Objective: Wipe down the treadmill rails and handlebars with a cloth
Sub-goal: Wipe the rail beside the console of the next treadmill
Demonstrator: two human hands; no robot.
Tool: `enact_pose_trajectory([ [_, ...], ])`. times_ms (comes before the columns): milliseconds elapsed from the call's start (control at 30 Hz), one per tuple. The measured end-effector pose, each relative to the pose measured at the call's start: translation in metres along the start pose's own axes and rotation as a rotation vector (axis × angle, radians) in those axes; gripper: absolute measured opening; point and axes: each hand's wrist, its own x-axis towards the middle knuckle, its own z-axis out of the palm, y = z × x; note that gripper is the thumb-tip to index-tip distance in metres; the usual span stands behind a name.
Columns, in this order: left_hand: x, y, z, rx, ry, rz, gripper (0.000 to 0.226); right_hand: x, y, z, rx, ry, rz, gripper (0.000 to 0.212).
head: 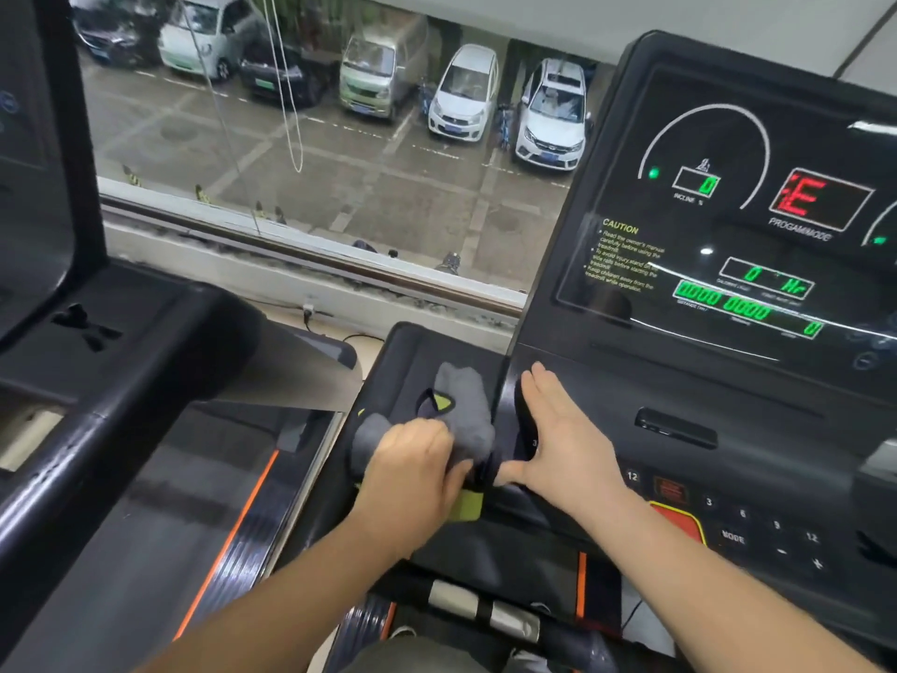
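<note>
The left hand (412,471) curls its fingers around a bunched grey cloth (463,405), pressing it onto the black side tray (412,361) left of the treadmill console (679,381). Just beside it, the right hand (558,439) lies flat on the console's edge, fingers straight and thumb spread wide, holding nothing. Beyond, a window (340,187) shows parked cars (463,94).

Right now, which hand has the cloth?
The left hand grips the grey cloth; the right hand lies flat, fingers straight, on the black console.

Head camera (wide-angle) looks forward and down, close over the treadmill console (718,264).
</note>
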Motion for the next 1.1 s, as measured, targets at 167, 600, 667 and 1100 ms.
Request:
enact_pose_trajectory([
  [167,0.021,0.002,-0.021,-0.391,0.158,-0.529,0.041,-0.021,0.015,0.005,0.191,0.192,0.115,0.033],
  [600,0.074,0.071,0.042,-0.025,-0.014,-0.086,0.039,-0.024,0.028,-0.020,0.453,0.178,0.232,0.040],
  [667,0.048,0.057,0.031,-0.043,0.002,-0.002,0.030,-0.018,0.022,-0.018,0.425,0.183,0.186,0.038],
  [1100,-0.049,-0.039,-0.049,0.270,0.042,-0.321,0.041,0.015,-0.071,0.017,0.069,-0.161,-0.248,0.034],
])
